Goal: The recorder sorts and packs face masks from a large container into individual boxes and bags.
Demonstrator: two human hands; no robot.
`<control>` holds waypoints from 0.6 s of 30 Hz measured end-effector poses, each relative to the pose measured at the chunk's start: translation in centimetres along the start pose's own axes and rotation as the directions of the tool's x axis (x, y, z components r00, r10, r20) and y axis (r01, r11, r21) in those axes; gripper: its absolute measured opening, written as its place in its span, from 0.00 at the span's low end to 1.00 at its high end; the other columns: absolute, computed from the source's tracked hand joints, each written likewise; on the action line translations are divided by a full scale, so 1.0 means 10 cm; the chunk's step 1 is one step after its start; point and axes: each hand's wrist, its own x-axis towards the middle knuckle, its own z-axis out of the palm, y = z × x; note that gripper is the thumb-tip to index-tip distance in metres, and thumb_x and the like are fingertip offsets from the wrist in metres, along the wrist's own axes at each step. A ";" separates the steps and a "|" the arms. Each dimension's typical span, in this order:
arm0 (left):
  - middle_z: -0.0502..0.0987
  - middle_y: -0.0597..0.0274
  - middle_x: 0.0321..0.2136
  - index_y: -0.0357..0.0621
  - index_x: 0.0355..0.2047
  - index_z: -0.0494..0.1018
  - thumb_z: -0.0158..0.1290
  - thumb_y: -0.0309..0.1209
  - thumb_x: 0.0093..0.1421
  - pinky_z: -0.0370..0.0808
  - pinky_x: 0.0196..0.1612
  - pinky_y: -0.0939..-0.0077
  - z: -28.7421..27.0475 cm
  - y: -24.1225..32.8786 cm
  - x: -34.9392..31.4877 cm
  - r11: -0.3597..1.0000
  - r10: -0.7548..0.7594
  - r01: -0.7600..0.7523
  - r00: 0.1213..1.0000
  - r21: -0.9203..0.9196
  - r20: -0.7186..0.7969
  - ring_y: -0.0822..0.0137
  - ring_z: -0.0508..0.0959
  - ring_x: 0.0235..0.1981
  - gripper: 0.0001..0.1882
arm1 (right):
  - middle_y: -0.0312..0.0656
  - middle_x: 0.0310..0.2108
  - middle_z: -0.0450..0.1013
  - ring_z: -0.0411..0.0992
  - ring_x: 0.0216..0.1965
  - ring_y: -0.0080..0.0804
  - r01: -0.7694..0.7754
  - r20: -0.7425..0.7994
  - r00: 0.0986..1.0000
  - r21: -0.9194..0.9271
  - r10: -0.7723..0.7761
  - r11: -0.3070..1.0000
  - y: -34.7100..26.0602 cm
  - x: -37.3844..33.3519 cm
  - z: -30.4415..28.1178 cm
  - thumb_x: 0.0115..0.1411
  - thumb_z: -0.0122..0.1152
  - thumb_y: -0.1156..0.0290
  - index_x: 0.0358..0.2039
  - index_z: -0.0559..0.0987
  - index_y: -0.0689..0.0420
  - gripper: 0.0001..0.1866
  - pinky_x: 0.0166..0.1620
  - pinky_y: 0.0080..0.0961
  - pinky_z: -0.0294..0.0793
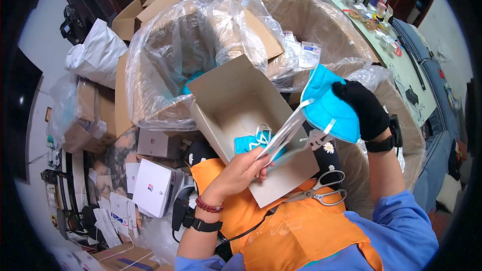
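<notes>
My right hand (362, 110), in a black glove, grips a turquoise face mask (321, 98) by its right side, above the right edge of an open box. White elastic straps (288, 133) run from the mask down to my left hand (241, 170), which is bare and closed round them. The straps look stretched between the two hands. On my lap the open grey-brown carton (221, 98) tilts toward me. Another turquoise mask (246, 143) with white straps lies in it, partly hidden behind my left hand. A pair of scissors (324, 190) rests on my orange apron (296, 226).
Ahead stand two large plastic-lined cartons; the left carton (145, 70) holds something turquoise, the right carton (301, 15) white packets (310, 54). White boxes (155, 188) lie on the floor at left. A cluttered pale green table (371, 35) and a blue sofa (432, 160) stand at right.
</notes>
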 end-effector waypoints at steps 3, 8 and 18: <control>0.69 0.69 0.22 0.36 0.42 0.71 0.41 0.33 0.72 0.73 0.31 0.82 0.04 -0.04 -0.08 0.954 -0.171 0.173 0.985 -0.244 0.027 0.77 0.71 0.24 0.14 | 0.43 0.41 0.78 0.75 0.43 0.28 -0.073 0.069 0.996 0.302 0.055 0.951 -0.05 0.04 0.09 0.64 0.57 0.66 0.48 0.78 0.63 0.16 0.49 0.26 0.73; 0.68 0.73 0.24 0.37 0.46 0.72 0.40 0.35 0.73 0.70 0.29 0.85 0.09 0.04 -0.09 0.944 -0.125 0.152 0.986 -0.292 0.110 0.81 0.69 0.24 0.15 | 0.40 0.43 0.77 0.75 0.43 0.25 -0.054 0.075 0.997 0.343 0.030 0.938 0.01 -0.01 0.13 0.64 0.58 0.64 0.49 0.77 0.63 0.18 0.49 0.25 0.73; 0.69 0.70 0.27 0.35 0.49 0.70 0.36 0.44 0.74 0.69 0.28 0.85 0.07 -0.02 -0.12 0.943 -0.086 0.140 0.979 -0.302 0.185 0.81 0.69 0.25 0.23 | 0.40 0.45 0.77 0.74 0.46 0.25 -0.027 0.064 0.998 0.191 0.015 0.981 0.01 0.04 0.24 0.65 0.57 0.64 0.50 0.77 0.61 0.17 0.51 0.24 0.73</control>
